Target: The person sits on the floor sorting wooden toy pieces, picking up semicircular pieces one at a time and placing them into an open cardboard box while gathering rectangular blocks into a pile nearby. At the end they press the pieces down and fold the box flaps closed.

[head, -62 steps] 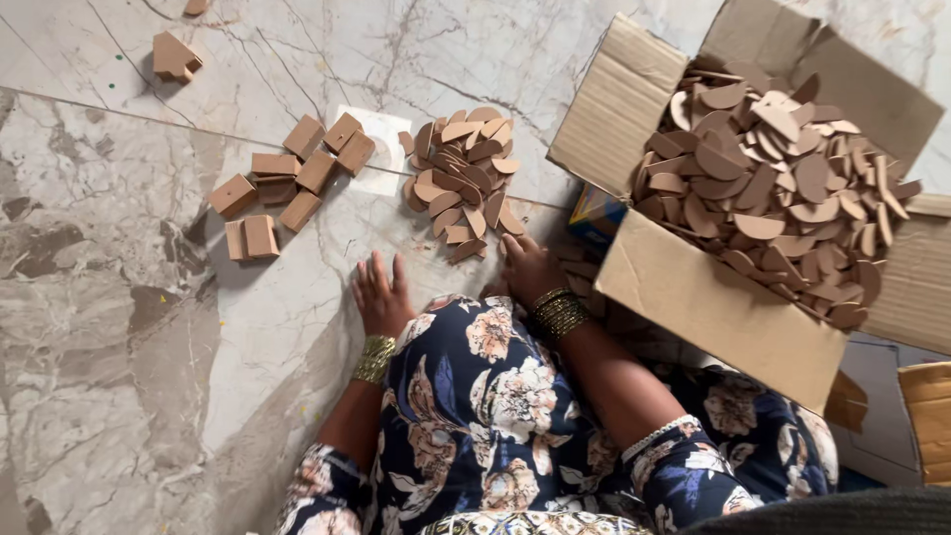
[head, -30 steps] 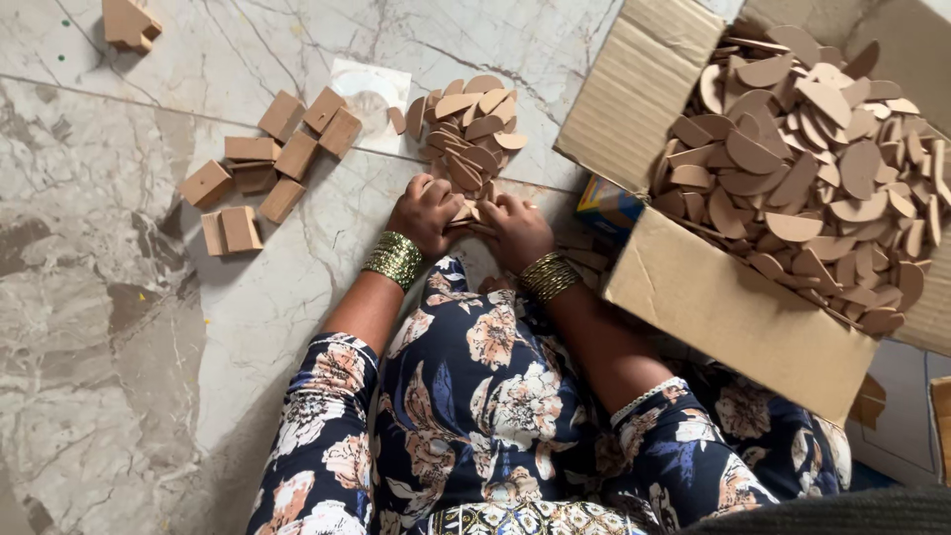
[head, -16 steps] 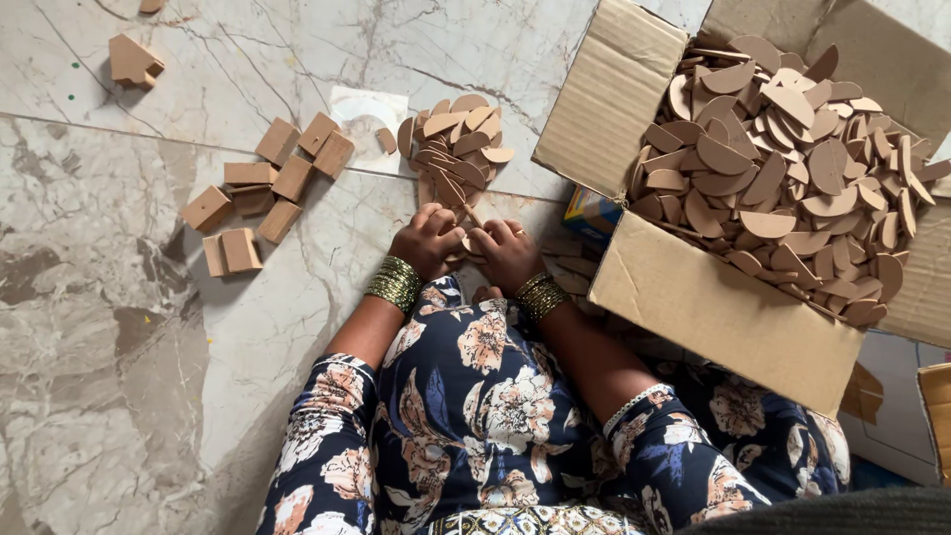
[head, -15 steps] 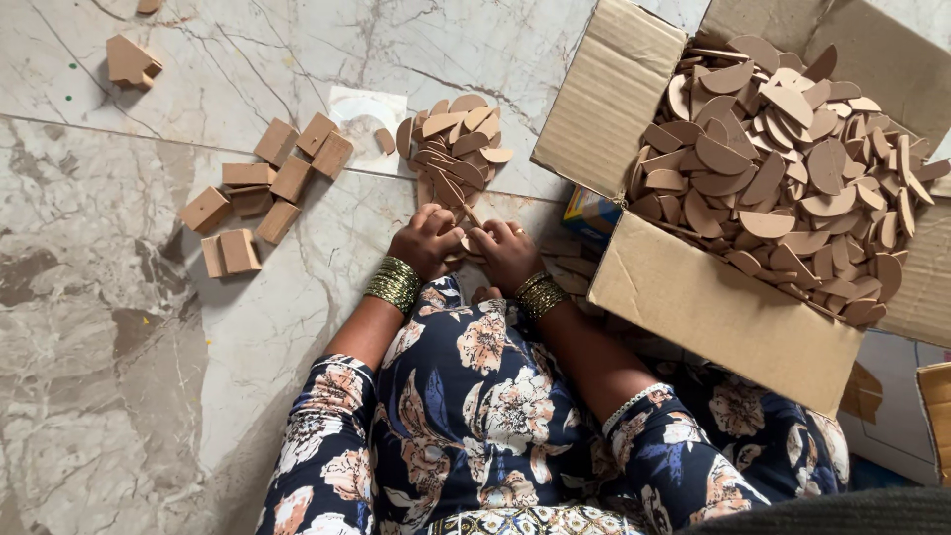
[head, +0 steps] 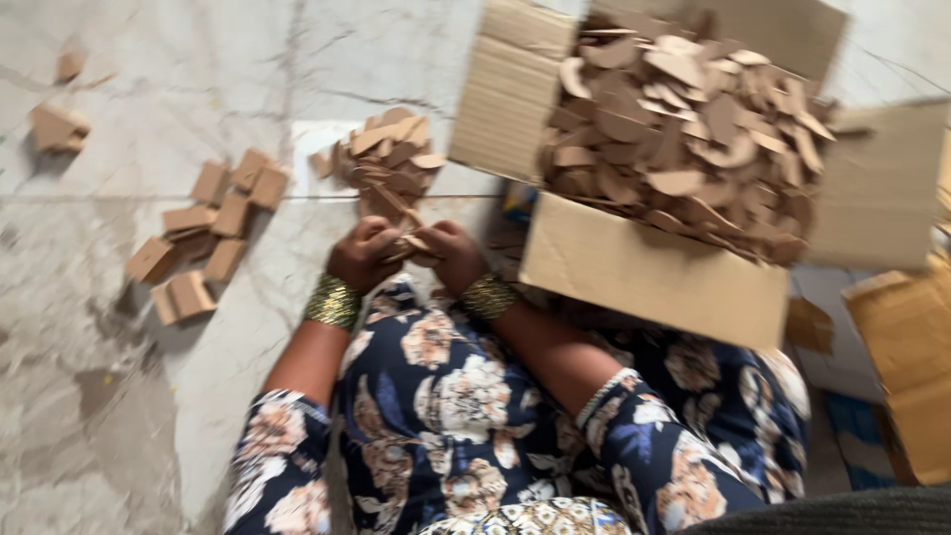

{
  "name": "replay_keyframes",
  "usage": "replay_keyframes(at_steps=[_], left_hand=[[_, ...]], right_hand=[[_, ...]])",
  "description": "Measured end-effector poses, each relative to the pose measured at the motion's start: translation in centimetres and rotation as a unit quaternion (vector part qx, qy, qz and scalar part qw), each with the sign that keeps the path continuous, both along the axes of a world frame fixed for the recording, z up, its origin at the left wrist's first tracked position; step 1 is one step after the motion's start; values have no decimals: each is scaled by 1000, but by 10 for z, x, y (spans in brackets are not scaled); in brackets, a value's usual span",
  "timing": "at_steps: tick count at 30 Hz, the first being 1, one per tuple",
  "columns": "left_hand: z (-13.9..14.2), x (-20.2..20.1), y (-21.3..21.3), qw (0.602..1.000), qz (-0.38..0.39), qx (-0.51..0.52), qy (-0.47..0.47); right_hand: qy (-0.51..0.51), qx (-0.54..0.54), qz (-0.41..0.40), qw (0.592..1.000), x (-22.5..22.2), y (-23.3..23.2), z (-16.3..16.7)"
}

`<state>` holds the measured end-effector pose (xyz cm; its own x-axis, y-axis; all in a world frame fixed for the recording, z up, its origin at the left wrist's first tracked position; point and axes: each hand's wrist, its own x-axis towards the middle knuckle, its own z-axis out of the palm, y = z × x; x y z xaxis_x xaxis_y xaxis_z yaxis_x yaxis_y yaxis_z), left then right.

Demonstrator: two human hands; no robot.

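Here, down on the marble floor [head: 119,416], the person sits with both hands drawn together just above their knees, and the view is blurred with movement. The left hand [head: 365,254] is curled, its fingers closed around a small brown cardboard piece [head: 408,242], and the right hand [head: 451,254] grips the same piece from the other side, so the two hands nearly touch. A gold bangle [head: 333,302] sits on the left wrist and another on the right. Just beyond the hands, on the floor, lies a loose heap of flat cardboard cutouts [head: 391,154], partly resting on a white sheet [head: 315,139]. To the left of that heap a cluster of folded little cardboard boxes [head: 203,243] is spread on the marble, with a couple more boxes lying well apart near the far left edge. On the person's right, an open corrugated carton [head: 644,272] stands close against their leg, piled to the brim with more of the curved brown cutouts [head: 684,119]. The blue floral dress [head: 466,406] covers both arms and the lap. Whether the piece in the hands is being folded I cannot tell through the blur.
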<state>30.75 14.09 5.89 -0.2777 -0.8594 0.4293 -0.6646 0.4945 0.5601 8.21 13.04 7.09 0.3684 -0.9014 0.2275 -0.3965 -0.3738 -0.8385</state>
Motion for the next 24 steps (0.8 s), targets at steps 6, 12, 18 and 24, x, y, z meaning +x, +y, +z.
replay_keyframes(at_steps=[6,12,18,24], left_hand=[[78,-14,0,997,1,-74,-4],[150,-62,-9,991,-67,-112,3],[199,-99,2,988,-56,-131,-51],[244,-119,14,987,-104,-109,-63]], right_hand=[[-53,-4,-70,996,3,18,56],[-114,-78,-91,986,-20,29,115],[-127,-3,-136,983,-41,53,156],[-195,2,-126,973,-56,72,181]])
